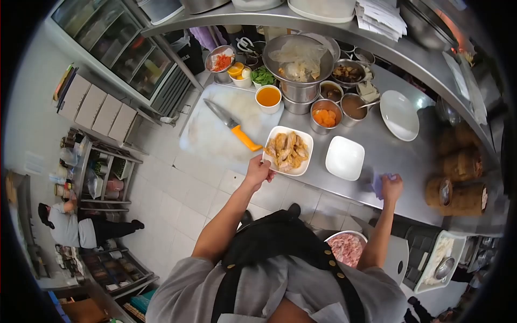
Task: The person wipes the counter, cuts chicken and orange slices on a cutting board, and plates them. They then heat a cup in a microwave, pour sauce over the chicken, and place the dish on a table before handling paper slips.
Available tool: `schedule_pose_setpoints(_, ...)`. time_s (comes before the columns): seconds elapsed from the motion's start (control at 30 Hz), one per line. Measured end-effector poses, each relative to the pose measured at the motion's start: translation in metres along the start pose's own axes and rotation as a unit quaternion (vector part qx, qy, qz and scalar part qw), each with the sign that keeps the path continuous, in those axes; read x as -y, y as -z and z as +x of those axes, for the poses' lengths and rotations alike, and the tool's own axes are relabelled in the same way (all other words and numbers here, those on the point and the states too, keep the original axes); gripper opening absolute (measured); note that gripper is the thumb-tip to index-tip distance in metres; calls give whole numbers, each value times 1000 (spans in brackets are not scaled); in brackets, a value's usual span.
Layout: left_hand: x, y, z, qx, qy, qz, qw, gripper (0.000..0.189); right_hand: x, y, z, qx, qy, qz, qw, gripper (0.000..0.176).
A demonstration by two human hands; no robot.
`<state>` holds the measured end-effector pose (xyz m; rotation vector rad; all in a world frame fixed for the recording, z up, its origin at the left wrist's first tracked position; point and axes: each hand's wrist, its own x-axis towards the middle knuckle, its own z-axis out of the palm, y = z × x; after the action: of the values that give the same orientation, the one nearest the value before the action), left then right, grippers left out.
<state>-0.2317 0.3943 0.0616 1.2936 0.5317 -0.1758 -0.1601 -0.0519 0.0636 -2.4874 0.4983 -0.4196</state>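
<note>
My left hand (259,171) grips the near left corner of a white square dish (307,141). Light-brown, sauced strips that look like meat (288,149) are heaped in it. A second white square dish (344,158), with nothing in it, sits to its right on the steel counter (323,185). Further right, my right hand (392,187) is closed on a purple cloth (377,184) at the counter surface. A knife (234,125) with an orange handle lies on the white cutting board (202,132), its handle end close to the held dish.
Behind the dishes stand a cup of orange liquid (269,97), a bowl of carrot slices (326,115) and a large strainer (298,59). An oval plate (399,115) and bamboo steamers (455,196) are at right. A steel shelf (258,19) overhangs the back. Another person (81,226) stands far left.
</note>
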Motion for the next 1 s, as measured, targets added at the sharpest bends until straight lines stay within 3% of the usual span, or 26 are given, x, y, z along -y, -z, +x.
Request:
schedule_pose_setpoints(0.07,0,6,-2,5,5,-10,1000,22,17,7,2,27,-40,86,995,22)
schedule_pose_setpoints(0.13,-9,24,-20,-2,26,-15,1000,22,61,-7,-27,102,18,204,974,26)
schedule_pose_setpoints(0.17,-11,40,-27,-12,22,-21,999,22,92,-22,-46,101,104,178,973,27)
schedule_pose_setpoints(0.2,-14,58,-33,-33,18,-16,999,22,134,-31,-66,143,114,216,959,26)
schedule_pose_setpoints(0.27,-19,98,-43,-75,10,-8,997,22,194,-69,-80,159,214,178,947,26)
schedule_pose_setpoints(0.33,-24,143,-43,-114,0,4,993,22,204,-135,-96,170,248,155,941,30)
schedule_pose_setpoints(0.4,-29,186,-32,-135,-22,5,991,21,207,-189,-108,209,391,-43,895,34)
schedule_pose_setpoints(0.5,-41,247,-9,-144,-32,-6,989,20,203,-215,-111,229,390,-94,887,36)
schedule_pose_setpoints(0.53,-45,264,1,-145,-45,-7,988,20,209,-213,-96,287,306,-126,899,37)
schedule_pose_setpoints(0.57,-45,280,11,-142,-53,-7,988,20,236,-192,-96,286,302,-134,900,37)
schedule_pose_setpoints(0.63,-47,305,34,-122,-53,-11,991,19,293,-156,-98,374,211,-288,856,39)
schedule_pose_setpoints(0.7,-57,327,57,-98,-57,-13,993,19,338,-166,-114,322,223,-294,872,42)
schedule_pose_setpoints(0.73,-58,334,64,-78,-50,-15,996,20,362,-182,-111,300,314,-127,892,46)
schedule_pose_setpoints(0.77,-60,339,70,-59,-43,-17,997,20,389,-200,-106,267,398,45,877,49)
schedule_pose_setpoints(0.83,-63,345,79,-41,-20,-26,999,26,465,-248,-89,203,396,75,892,60)
schedule_pose_setpoints(0.93,-62,352,90,-10,-4,-65,998,32,545,-301,-57,163,368,9,915,68)
schedule_pose_setpoints(1.0,-69,355,92,6,7,-69,998,32,572,-333,-42,204,296,-137,923,74)
